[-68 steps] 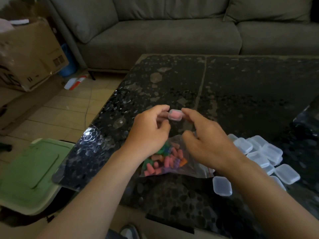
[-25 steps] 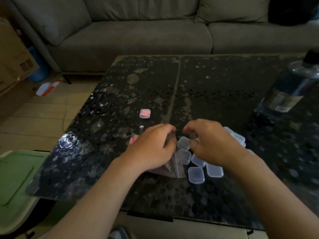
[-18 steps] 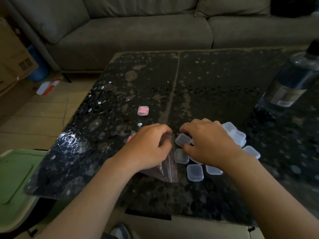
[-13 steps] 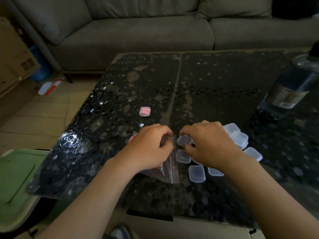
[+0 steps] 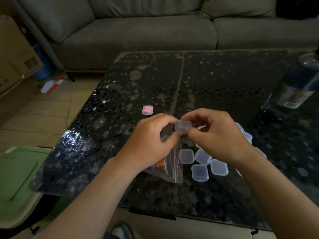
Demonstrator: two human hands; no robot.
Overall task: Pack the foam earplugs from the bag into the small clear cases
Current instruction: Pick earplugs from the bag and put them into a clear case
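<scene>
Left hand [image 5: 148,144] and right hand [image 5: 217,135] both pinch one empty clear case [image 5: 183,125] above the surface [image 5: 215,80]; earplug bag [image 5: 170,167] under left wrist; spare cases [image 5: 200,172] beside it; filled case [image 5: 147,110] apart.

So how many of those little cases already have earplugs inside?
1: a small clear square case holding pink earplugs lies alone on the dark table, beyond the left hand. Others may be hidden.
</scene>
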